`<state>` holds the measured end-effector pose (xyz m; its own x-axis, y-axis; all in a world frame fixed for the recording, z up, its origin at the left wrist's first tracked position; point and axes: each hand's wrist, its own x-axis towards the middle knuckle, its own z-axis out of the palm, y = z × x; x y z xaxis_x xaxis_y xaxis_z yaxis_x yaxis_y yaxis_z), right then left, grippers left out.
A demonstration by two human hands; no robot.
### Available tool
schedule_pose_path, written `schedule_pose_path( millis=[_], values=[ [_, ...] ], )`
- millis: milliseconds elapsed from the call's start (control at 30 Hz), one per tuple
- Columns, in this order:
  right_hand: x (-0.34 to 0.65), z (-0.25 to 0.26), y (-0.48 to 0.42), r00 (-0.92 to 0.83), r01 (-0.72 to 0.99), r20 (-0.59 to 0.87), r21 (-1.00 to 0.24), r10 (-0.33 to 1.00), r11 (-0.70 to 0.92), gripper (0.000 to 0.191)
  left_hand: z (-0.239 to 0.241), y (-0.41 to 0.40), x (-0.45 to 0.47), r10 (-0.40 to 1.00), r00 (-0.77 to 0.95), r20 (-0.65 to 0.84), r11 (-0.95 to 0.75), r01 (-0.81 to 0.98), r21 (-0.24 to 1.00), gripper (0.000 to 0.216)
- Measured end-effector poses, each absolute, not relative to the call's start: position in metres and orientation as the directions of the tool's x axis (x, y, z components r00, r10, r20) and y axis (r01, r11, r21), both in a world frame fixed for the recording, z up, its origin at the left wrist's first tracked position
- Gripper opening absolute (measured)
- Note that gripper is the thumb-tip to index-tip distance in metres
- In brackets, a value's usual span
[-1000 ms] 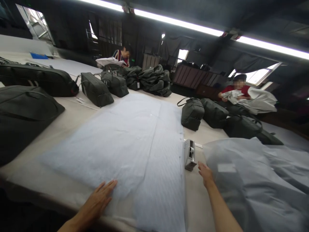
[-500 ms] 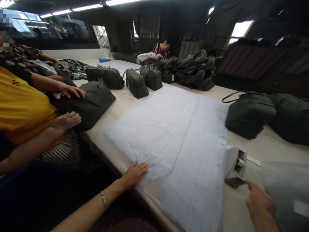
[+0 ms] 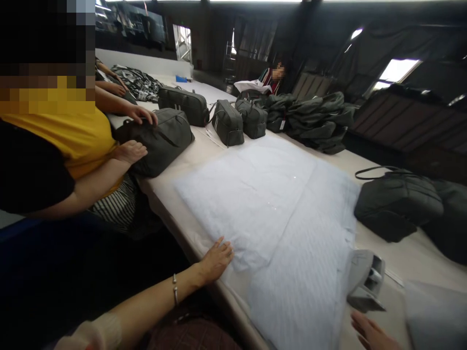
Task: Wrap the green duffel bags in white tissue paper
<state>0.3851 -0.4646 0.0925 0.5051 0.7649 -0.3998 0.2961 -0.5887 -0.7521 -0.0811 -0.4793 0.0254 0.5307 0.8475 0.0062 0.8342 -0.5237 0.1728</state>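
Note:
A stack of thin, whitish translucent plastic bags or sheets [image 3: 251, 189] lies spread over the table's near part. My left hand [image 3: 218, 259] rests on its near left edge, fingers stretched out, holding nothing. Right of the stack stands a grey tape dispenser [image 3: 365, 282]. Just below it is my right hand [image 3: 372, 331], partly cut off by the frame's lower edge. Its visible fingers are stretched out and empty, a little apart from the dispenser.
A co-worker in a yellow top [image 3: 83, 141] has both hands at a dark bag [image 3: 164, 141] on the left. More dark bags [image 3: 228, 122] stand at the back, beside a dark fabric heap [image 3: 317, 119]. Another dark bag [image 3: 399, 201] and a translucent sheet [image 3: 438, 311] lie right.
My right hand has come off the tape dispenser's near end and moved lower. My left hand stays on the plastic stack. The view has turned, so the scene sits further right and lower.

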Motion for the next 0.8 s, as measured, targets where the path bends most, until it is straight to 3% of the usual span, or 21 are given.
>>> schedule_pose_path(
  millis=[67, 100, 133, 200, 267, 467, 633, 800],
  values=[
    [0.319, 0.103, -0.453, 0.373, 0.307, -0.463, -0.757, 0.804, -0.577, 0.050, 0.027, -0.480, -0.076, 0.862, 0.506, 0.000, -0.499, 0.850, 0.168, 0.031],
    [0.282, 0.106, -0.446, 0.238, 0.337, -0.484, -0.772, 0.842, -0.539, 0.052, 0.027, -0.480, -0.074, 0.867, 0.498, -0.009, -0.490, 0.855, 0.169, 0.030],
    [0.246, 0.107, -0.440, -0.002, 0.456, -0.514, -0.764, 0.858, -0.457, 0.053, 0.028, -0.480, -0.073, 0.869, 0.495, -0.021, -0.485, 0.858, 0.172, 0.029],
    [0.180, 0.102, -0.429, -0.203, 0.510, -0.537, -0.772, 0.819, -0.379, 0.044, 0.027, -0.479, -0.072, 0.865, 0.499, -0.052, -0.484, 0.856, 0.182, 0.028],
    [0.131, 0.090, -0.421, -0.283, 0.576, -0.571, -0.743, 0.771, -0.339, 0.033, 0.026, -0.478, -0.073, 0.856, 0.510, -0.087, -0.487, 0.851, 0.198, 0.032],
    [0.080, 0.052, -0.409, -0.254, 0.801, -0.693, -0.541, 0.674, -0.255, 0.034, 0.025, -0.469, -0.089, 0.830, 0.529, -0.176, -0.474, 0.836, 0.276, 0.039],
    [0.078, 0.043, -0.423, -0.225, 0.880, -0.766, -0.425, 0.602, -0.212, 0.035, 0.027, -0.453, -0.105, 0.788, 0.577, -0.218, -0.485, 0.797, 0.360, 0.035],
    [0.076, 0.039, -0.441, -0.128, 0.922, -0.696, -0.345, 0.706, -0.173, 0.026, 0.026, -0.449, -0.110, 0.768, 0.601, -0.220, -0.508, 0.781, 0.364, 0.034]
  ],
)
